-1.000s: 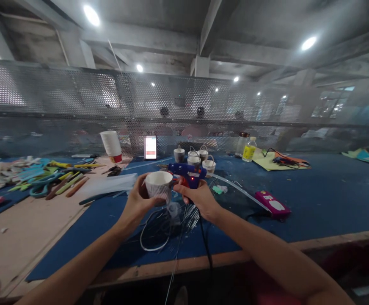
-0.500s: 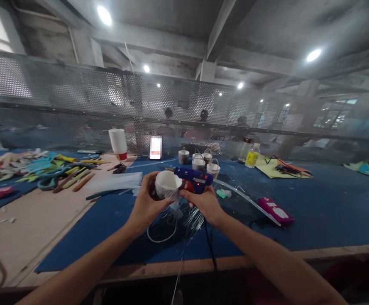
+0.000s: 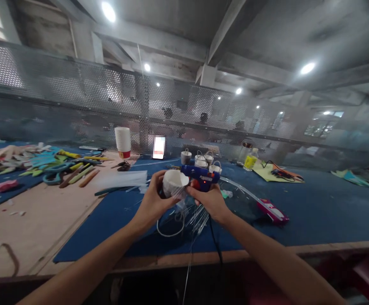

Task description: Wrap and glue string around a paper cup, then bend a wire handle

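Note:
Above the blue mat [image 3: 89,241], my left hand [image 3: 154,203] curls around a small white cup [image 3: 174,183], its mouth tilted up. My right hand [image 3: 213,201] grips a blue hot glue gun [image 3: 200,173] with a lit red light and a long clear glue stick [image 3: 244,189] trailing from its back. The fingers of my right hand also reach the cup's right side. A loop of white cord [image 3: 168,235] and glossy clear strands [image 3: 199,218] lie on the mat below. Just behind stand several little cups with looped handles [image 3: 186,157].
Scissors [image 3: 53,176], clay tools [image 3: 78,173] and coloured cutouts [image 3: 9,159] spread over the left. At the back stand stacked paper cups [image 3: 122,142], a lit phone [image 3: 158,147] and a yellow-labelled bottle [image 3: 250,160]. A magenta object [image 3: 273,212] lies to the right. A perforated metal screen [image 3: 92,97] borders the bench.
The camera view has turned a little, shifting the hands and near bench items rightward in the picture. Both hands keep their hold on the cup and glue gun.

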### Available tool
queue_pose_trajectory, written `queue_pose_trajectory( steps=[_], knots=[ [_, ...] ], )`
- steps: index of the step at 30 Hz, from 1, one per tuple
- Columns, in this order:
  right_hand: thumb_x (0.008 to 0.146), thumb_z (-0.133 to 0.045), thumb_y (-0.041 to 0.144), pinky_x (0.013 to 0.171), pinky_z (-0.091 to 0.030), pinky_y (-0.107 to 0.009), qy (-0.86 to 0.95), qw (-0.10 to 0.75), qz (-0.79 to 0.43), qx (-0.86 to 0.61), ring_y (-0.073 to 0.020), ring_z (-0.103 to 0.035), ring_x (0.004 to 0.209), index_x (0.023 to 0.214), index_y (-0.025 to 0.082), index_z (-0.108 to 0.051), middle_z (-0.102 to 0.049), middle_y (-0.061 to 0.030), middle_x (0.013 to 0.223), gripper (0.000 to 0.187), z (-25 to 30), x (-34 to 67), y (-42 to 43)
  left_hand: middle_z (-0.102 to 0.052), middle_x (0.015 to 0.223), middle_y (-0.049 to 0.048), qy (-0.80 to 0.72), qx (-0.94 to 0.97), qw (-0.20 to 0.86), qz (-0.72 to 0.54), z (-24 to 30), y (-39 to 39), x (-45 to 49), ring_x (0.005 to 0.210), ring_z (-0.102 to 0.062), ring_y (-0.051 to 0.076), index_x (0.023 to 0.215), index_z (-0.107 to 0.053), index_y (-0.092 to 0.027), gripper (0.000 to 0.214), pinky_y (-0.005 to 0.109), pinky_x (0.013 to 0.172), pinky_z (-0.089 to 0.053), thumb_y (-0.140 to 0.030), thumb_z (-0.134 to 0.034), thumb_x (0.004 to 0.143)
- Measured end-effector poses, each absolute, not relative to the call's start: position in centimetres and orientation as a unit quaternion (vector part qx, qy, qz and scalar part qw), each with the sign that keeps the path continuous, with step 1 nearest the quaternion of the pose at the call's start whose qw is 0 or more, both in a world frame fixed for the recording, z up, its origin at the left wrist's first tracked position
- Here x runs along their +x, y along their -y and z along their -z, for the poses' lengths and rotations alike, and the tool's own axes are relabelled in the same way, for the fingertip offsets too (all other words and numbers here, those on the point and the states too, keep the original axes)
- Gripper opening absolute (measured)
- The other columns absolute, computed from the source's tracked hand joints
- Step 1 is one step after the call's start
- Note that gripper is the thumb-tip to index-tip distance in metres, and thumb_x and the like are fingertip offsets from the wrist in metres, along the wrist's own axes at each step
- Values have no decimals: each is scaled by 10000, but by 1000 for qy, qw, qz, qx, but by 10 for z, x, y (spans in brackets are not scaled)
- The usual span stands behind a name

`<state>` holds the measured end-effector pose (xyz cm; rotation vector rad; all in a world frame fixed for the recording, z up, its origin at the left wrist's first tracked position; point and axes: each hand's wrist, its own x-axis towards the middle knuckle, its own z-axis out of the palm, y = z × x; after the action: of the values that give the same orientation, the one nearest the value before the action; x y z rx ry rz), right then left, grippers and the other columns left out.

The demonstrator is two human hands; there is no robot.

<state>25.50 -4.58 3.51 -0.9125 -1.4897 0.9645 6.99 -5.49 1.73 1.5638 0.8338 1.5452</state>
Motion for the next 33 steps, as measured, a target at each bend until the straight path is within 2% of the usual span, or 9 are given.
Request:
queue_pose_trajectory(
  steps=[6, 13, 18, 25, 30, 33],
  knots=[
    [732, -813, 415, 462, -410, -241, 633, 552, -382, -386, -76, -465, 431, 781, 186, -647, -595, 41, 631, 287, -51, 241, 75, -629, 1212, 89, -307, 610, 409, -606, -27, 84, 53, 1108, -617, 257, 1283, -454, -251, 667, 363, 881, -521, -234, -807, 718],
    [764, -787, 458, 484, -427, -254, 662, 545, -318, -405, -95, -487, 439, 792, 189, -661, -585, 40, 581, 298, -73, 226, 120, -622, 1254, 96, -322, 592, 345, -653, -23, 127, 23, 1160, -607, 272, 1271, -483, -252, 710, 305, 826, -523, -187, -828, 653],
    [795, -762, 467, 485, -431, -255, 667, 546, -270, -428, -97, -494, 440, 824, 191, -674, -571, 43, 571, 291, -81, 230, 152, -582, 1353, 101, -337, 603, 316, -650, -12, 162, 5, 1218, -577, 271, 1350, -476, -257, 760, 300, 872, -518, -189, -828, 680],
    [774, -785, 466, 472, -425, -280, 664, 512, -274, -471, -127, -493, 449, 789, 196, -687, -577, 19, 550, 288, -49, 236, 193, -594, 1335, 84, -342, 571, 321, -674, 16, 198, -4, 1225, -577, 297, 1291, -559, -245, 709, 346, 959, -512, -163, -843, 646],
    [797, -782, 419, 515, -445, -279, 689, 483, -332, -426, -143, -523, 543, 841, 227, -653, -642, -14, 736, 235, -19, 237, 215, -558, 1362, 59, -354, 593, 274, -670, 30, 207, -8, 1252, -553, 277, 1302, -539, -293, 758, 325, 979, -500, -145, -862, 633],
    [816, -772, 384, 536, -439, -267, 726, 441, -336, -406, -146, -532, 586, 884, 239, -664, -638, -10, 776, 192, -15, 237, 219, -549, 1359, 56, -357, 611, 243, -664, 33, 206, -9, 1258, -544, 274, 1307, -524, -301, 759, 316, 976, -496, -136, -854, 643]
  ],
)
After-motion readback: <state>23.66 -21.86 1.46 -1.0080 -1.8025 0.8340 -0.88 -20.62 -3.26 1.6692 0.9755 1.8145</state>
